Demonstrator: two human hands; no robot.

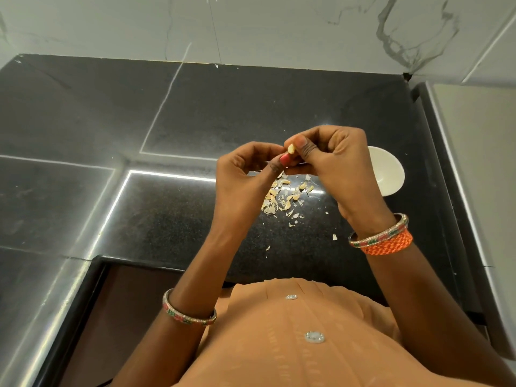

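A small pale garlic clove (pixel 291 148) is held up above the black counter, pinched between both thumbs and fingertips. My left hand (pixel 245 180) grips it from the left, its red-painted thumbnail pressed just under the clove. My right hand (pixel 337 163) holds it from the right with curled fingers. Directly below the hands lies a heap of garlic cloves and papery peel (pixel 284 198) on the counter. A white bowl (pixel 389 174) stands to the right, partly hidden behind my right hand; its inside shows nothing.
The black granite counter (pixel 195 113) runs to a marble-patterned wall (pixel 251 26) at the back. Stray peel flakes (pixel 334 236) lie nearer the front edge. A raised grey ledge (pixel 474 163) borders the counter on the right.
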